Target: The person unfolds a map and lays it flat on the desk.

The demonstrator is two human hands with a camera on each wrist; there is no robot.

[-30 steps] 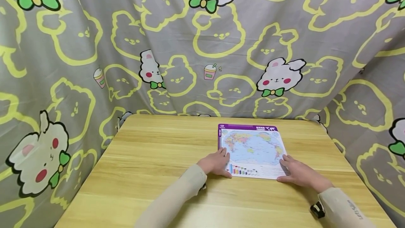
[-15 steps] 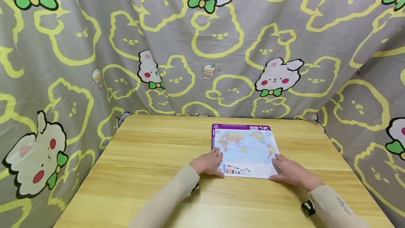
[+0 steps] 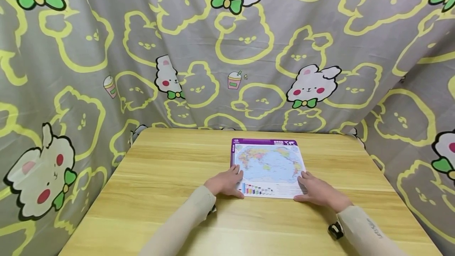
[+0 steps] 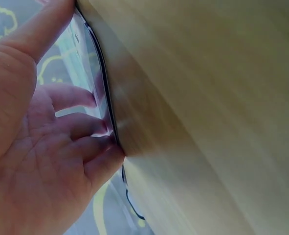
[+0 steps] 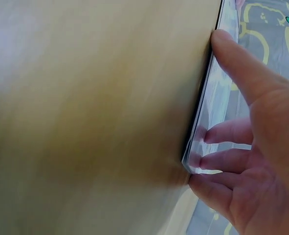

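A flat world map (image 3: 268, 163) with a purple band along its far edge lies on the wooden table (image 3: 170, 157), right of centre. My left hand (image 3: 225, 181) rests at its near left corner, fingertips along the left side and thumb at the front edge. Opposite it, my right hand (image 3: 318, 191) touches the near right corner in the same manner. In the left wrist view, relaxed fingers (image 4: 80, 127) meet the map's glossy surface beside its thin dark edge. Similar contact shows in the right wrist view, where the thumb (image 5: 227, 46) lies along the map's edge.
A grey curtain (image 3: 199, 50) printed with yellow outlines and white cartoon animals hangs behind the table and on both sides. Dark straps (image 3: 335, 230) sit at the wrists, over light long sleeves (image 3: 181, 220).
The map has slid left across the table, with both hands moving along with it at its near corners. The head view has shifted slightly.
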